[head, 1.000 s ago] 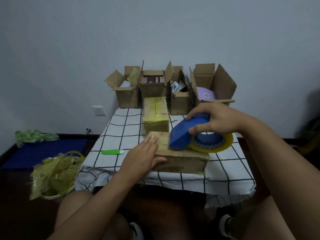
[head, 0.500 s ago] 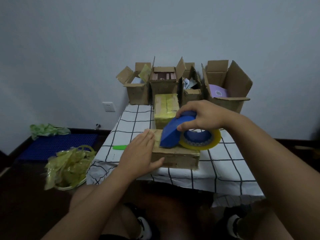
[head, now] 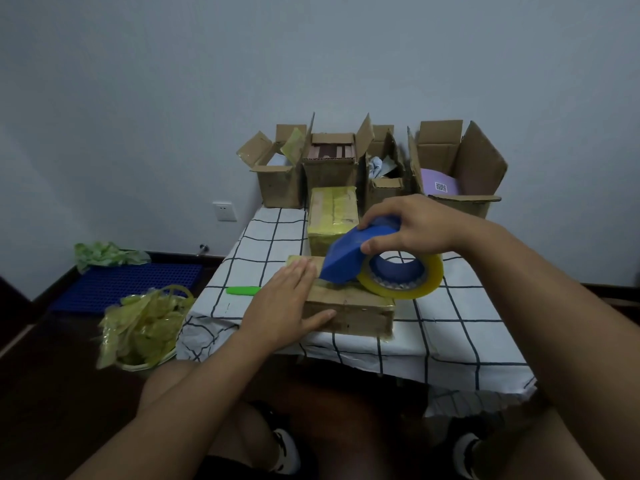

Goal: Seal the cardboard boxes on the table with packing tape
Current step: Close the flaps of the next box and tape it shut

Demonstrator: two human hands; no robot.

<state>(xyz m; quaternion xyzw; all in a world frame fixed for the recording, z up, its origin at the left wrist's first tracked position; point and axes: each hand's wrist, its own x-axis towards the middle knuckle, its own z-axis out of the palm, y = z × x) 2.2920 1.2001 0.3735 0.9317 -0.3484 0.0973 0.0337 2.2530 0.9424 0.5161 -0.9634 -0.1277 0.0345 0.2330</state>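
Observation:
A flat closed cardboard box (head: 356,308) lies at the near edge of the checked table (head: 460,327). My left hand (head: 287,303) presses flat on the box's left end, thumb along its front face. My right hand (head: 412,226) grips a blue tape dispenser (head: 349,252) carrying a yellowish tape roll (head: 403,277); the dispenser's blade end rests on the box top close to my left fingers. Behind it stands a box wrapped in yellowish tape (head: 330,216).
Several open cardboard boxes (head: 457,168) line the wall at the table's far edge. A green knife-like tool (head: 244,290) lies left of the flat box. On the floor to the left sit a basket of crumpled tape (head: 145,327) and a blue mat (head: 128,285).
My right hand has drawn the dispenser leftward along the box top toward my left hand. The camera view has shifted a little; the left hand stays pressed on the box.

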